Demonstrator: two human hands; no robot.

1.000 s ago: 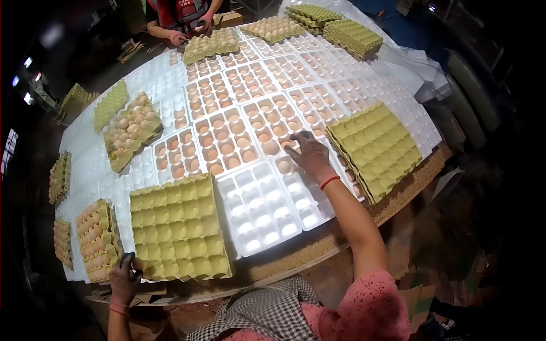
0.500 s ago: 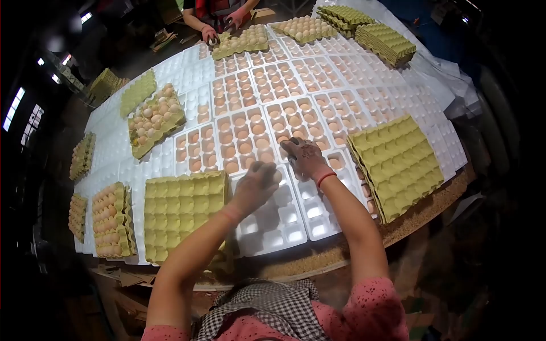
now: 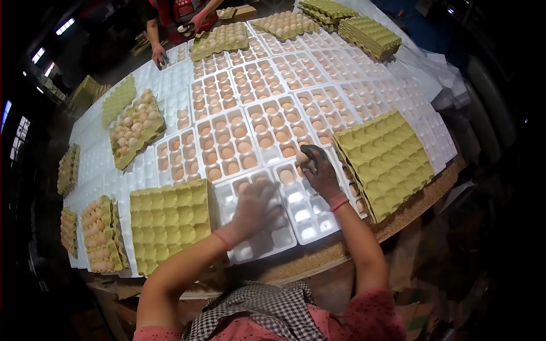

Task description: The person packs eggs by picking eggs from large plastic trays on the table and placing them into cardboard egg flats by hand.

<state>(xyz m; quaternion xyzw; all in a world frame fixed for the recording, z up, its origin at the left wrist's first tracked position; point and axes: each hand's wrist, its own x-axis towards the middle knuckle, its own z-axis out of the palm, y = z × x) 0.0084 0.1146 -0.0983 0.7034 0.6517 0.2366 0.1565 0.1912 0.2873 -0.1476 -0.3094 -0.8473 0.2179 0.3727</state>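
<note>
My right hand [image 3: 322,175], in a dark-stained glove, has its fingers curled around an egg [image 3: 302,157] over the back of a white plastic tray [image 3: 318,219]. One egg [image 3: 287,176] sits in that tray's back row. Smeared by motion, my left hand [image 3: 255,209] hovers over the neighbouring white tray [image 3: 270,243], so its fingers are unclear. Just beyond its fingertips, an egg [image 3: 244,186] lies in a back cell of this tray. Most of the front cells of both trays hold nothing. Filled egg trays [image 3: 226,146] lie directly behind.
Yellow-green pulp trays are stacked at left [image 3: 170,227] and right [image 3: 387,165]. Pulp trays loaded with eggs [image 3: 135,128] rest farther left and at the far edge. Across the table a co-worker's one hand [image 3: 159,55] reaches down; the other [image 3: 197,23] holds an egg.
My left hand has moved left and toward me, blurring; the pale egg at its fingers is no longer visible there. My right hand has shifted slightly right, showing an egg. The co-worker's hands have separated.
</note>
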